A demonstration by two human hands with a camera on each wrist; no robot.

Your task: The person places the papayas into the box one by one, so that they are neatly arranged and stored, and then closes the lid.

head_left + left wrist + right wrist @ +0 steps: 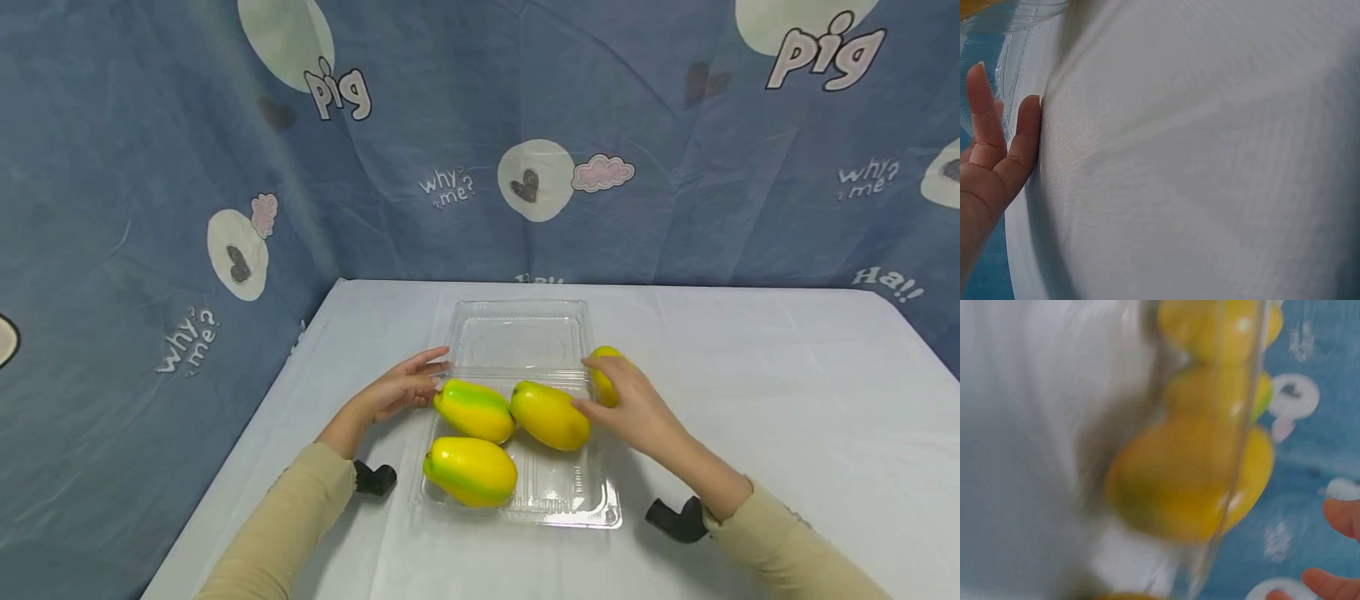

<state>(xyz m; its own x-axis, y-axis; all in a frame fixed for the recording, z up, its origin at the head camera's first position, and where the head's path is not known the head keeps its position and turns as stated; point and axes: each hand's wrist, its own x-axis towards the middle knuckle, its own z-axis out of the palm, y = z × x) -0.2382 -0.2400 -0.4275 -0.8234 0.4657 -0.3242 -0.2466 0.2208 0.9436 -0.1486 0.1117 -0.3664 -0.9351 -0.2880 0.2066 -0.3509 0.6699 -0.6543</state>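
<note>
A clear plastic clamshell box (pixel 555 492) lies opened flat, its lid (pixel 517 333) toward the back. In its base sit three yellow-green papayas: one at left (pixel 474 410), one at right (pixel 551 415) and one in front (pixel 471 472). Another papaya (pixel 606 375) is just right of the box, partly hidden behind my right hand (pixel 633 404). That hand's fingers are spread over the box's right edge, near the right papaya; in the right wrist view its fingertips (pixel 1341 515) hold nothing. My left hand (pixel 397 390) is by the left edge, fingers extended, holding nothing.
A white cloth covers the table (pixel 787 400). Blue printed fabric (pixel 420 108) hangs behind it and along the left side. A black strap-like piece (pixel 375 479) shows at the left wrist, another (pixel 675 521) at the right.
</note>
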